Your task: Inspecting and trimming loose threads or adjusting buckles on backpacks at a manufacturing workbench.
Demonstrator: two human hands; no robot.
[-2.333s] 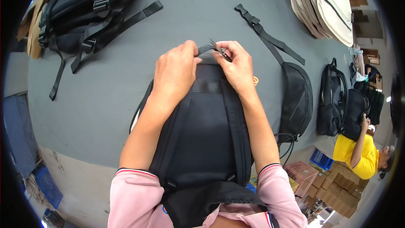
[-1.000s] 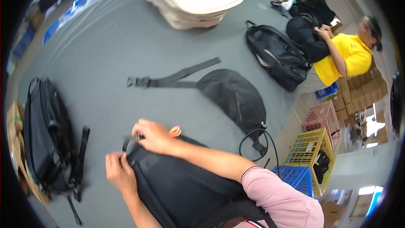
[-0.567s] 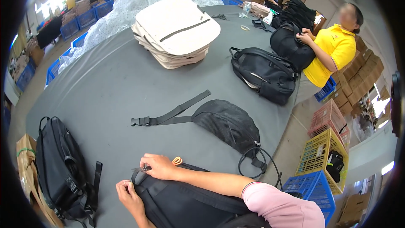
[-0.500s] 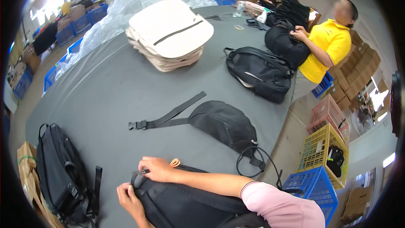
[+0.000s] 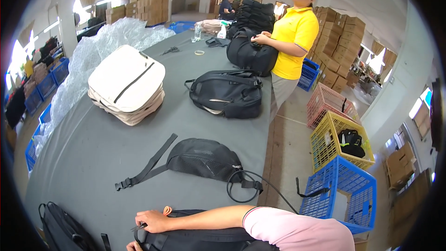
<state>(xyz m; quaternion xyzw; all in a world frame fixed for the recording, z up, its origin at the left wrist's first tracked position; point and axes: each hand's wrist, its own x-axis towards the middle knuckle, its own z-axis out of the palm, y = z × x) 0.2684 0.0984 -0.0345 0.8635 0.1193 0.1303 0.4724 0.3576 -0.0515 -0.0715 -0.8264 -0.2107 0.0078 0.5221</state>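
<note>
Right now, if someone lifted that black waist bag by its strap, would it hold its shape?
Probably not: the waist bag looks like soft fabric, lying low on the grey table. Its long strap trails loosely, so it would likely dangle. It seems flat, perhaps empty and light.

head-worn fisheye, facing along table (image 5: 93, 158)

The right hand (image 5: 151, 221) is bare: no glove, ring or watch shows on it. The forearm behind it is bare too, up to about the elbow. There a pink sleeve (image 5: 297, 230) begins, short and plain, of soft knit cloth, with a narrow dark line of trim along its hem. Of the left hand (image 5: 134, 246) only a small bare part shows at the lower edge of the view; nothing worn can be made out on it.
</note>
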